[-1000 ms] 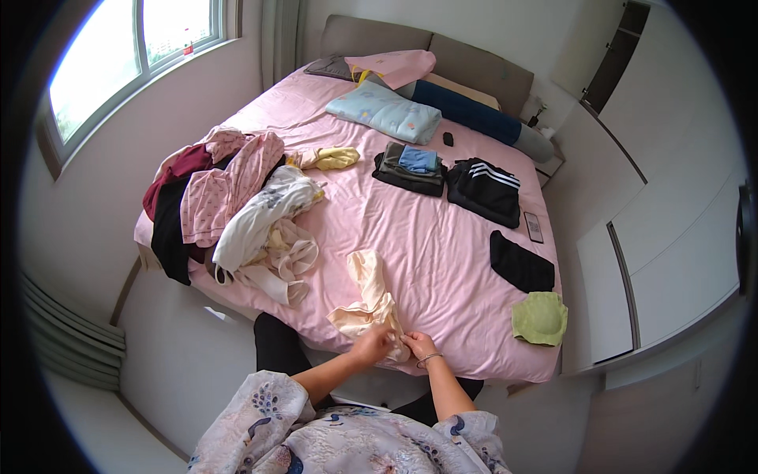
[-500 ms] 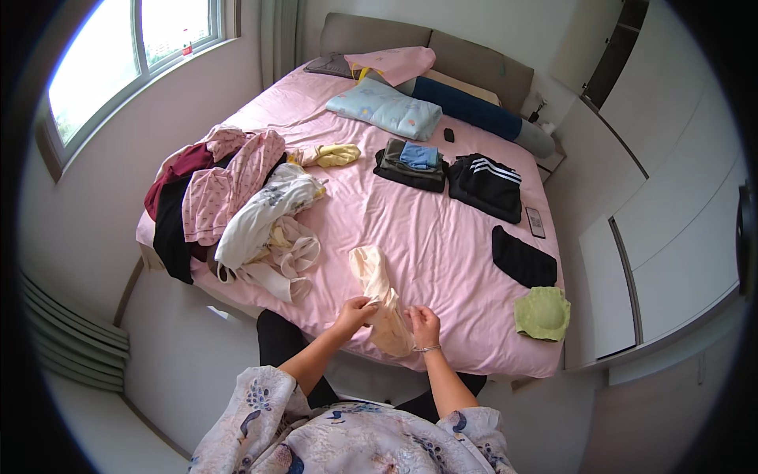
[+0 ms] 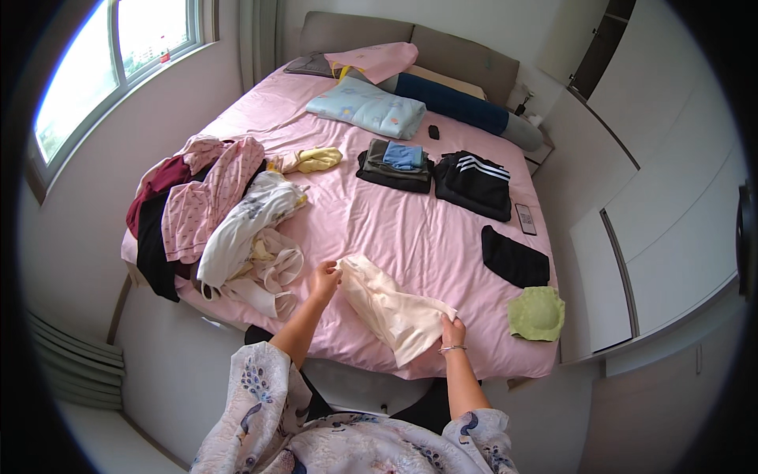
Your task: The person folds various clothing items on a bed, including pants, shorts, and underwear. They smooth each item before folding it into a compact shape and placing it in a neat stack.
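Note:
A pale cream garment (image 3: 391, 308) lies stretched out at the near edge of the bed; its exact kind is not clear. My left hand (image 3: 324, 281) pinches its far left end. At the opposite end, my right hand (image 3: 452, 332) grips the corner, a thin bracelet on that wrist. Left of my left hand rises a loose heap of clothes, with a white printed garment (image 3: 251, 217), a pink patterned garment (image 3: 207, 207) and a dark red one (image 3: 156, 197). Beyond my right hand lie a green bra (image 3: 537, 314) and a folded black garment (image 3: 515, 257).
Folded black clothes with white stripes (image 3: 477, 186) lie beside a dark folded stack topped by a blue cloth (image 3: 403, 156). A phone (image 3: 526, 220) rests near the bed's right edge. Farther back are a light blue quilt (image 3: 367, 108) and a dark blue bolster (image 3: 454, 103). White cabinets (image 3: 671, 237) stand at right.
The cream garment was bunched between my hands; now it is spread out diagonally. My left hand has moved left and away from me, my right hand to the right. The view has shifted slightly.

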A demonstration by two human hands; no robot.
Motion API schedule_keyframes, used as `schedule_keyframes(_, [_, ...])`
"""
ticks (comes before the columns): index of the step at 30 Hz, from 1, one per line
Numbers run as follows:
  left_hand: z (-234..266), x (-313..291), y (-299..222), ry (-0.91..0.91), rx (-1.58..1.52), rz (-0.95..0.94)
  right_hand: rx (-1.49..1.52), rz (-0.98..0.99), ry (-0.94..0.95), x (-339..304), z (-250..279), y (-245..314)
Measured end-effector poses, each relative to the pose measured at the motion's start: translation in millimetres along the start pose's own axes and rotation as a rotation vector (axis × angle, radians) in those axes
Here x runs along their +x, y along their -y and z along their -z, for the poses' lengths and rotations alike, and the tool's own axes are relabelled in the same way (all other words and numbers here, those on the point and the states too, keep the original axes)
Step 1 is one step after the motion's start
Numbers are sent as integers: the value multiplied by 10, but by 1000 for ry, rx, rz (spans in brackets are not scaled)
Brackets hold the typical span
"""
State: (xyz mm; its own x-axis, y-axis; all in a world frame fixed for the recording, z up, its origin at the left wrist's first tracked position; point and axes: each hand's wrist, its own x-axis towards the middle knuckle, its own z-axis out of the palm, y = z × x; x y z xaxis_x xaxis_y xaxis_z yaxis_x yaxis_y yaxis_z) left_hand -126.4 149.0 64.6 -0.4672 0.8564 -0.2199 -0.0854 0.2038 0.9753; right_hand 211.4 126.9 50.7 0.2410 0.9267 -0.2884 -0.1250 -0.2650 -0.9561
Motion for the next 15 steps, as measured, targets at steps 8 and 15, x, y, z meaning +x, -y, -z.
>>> schedule_keyframes(8, [-508, 589, -214, -31, 567, -211, 154, -109, -63, 394, 324, -116])
schedule_keyframes(15, [-761, 850, -500, 718, 868, -87, -203, 159, 21, 1092, 508, 88])
